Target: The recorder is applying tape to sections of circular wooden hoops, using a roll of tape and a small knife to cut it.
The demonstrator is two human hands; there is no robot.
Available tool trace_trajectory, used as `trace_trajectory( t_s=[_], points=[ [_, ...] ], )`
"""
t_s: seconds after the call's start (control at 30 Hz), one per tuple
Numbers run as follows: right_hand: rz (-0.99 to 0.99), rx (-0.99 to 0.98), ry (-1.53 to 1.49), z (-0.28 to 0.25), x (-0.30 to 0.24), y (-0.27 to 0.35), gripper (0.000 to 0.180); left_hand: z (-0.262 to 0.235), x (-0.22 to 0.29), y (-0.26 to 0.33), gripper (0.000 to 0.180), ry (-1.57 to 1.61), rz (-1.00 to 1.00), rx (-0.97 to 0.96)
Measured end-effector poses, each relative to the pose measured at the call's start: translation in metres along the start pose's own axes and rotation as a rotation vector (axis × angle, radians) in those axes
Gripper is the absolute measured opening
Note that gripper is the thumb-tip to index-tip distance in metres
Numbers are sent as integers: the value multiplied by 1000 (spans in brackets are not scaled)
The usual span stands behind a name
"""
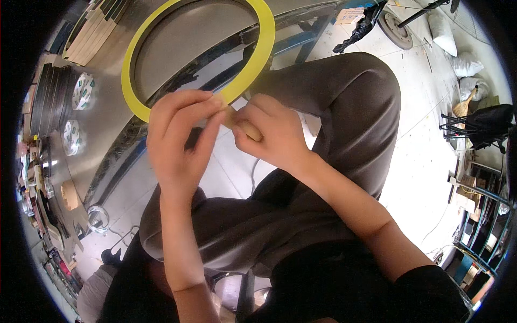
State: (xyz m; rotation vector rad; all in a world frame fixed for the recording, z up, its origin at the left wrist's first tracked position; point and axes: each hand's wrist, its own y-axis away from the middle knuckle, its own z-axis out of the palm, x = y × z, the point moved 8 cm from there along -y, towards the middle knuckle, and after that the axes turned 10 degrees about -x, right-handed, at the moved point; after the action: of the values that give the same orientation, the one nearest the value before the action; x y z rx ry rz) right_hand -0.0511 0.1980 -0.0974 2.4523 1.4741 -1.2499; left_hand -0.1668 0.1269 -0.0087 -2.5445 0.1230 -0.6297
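Note:
A large flat yellow ring (264,32) with a dark inner band lies partly on the metal table and reaches over its near edge towards me. My right hand (277,129) is closed around a tan, round-ended piece like a short handle (250,131), whose far part runs between my two hands. At the ring's near rim, my left hand (180,132) has thumb and fingertips drawn together by the front of that piece. What the left fingertips pinch is too small and blurred to make out.
On the table (110,116) stand a stack of tan-edged rings (94,35), a stack of dark rings (48,102) and two white rolls (83,91). My knee (366,81) rises right of the ring. A black folding chair (487,126) and a metal rack (479,258) stand at the right.

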Motion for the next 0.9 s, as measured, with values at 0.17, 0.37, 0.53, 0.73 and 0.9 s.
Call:
trace_trajectory(
  t_s=[0.17,0.37,0.53,0.73,0.9],
  points=[
    [30,45,-19,-4,3,1,20,1,0,-1,25,27,-32,26],
    [-11,-66,-56,-23,-17,29,22,-2,3,1,24,-24,-31,36],
    [-37,-25,-85,-51,-33,35,25,-3,0,1,25,-6,-73,48],
    [10,80,-310,-77,-35,20,20,-4,0,2,25,-2,-76,57],
    [-35,149,-294,-90,-34,2,18,-2,1,0,24,1,-48,56]
  ],
)
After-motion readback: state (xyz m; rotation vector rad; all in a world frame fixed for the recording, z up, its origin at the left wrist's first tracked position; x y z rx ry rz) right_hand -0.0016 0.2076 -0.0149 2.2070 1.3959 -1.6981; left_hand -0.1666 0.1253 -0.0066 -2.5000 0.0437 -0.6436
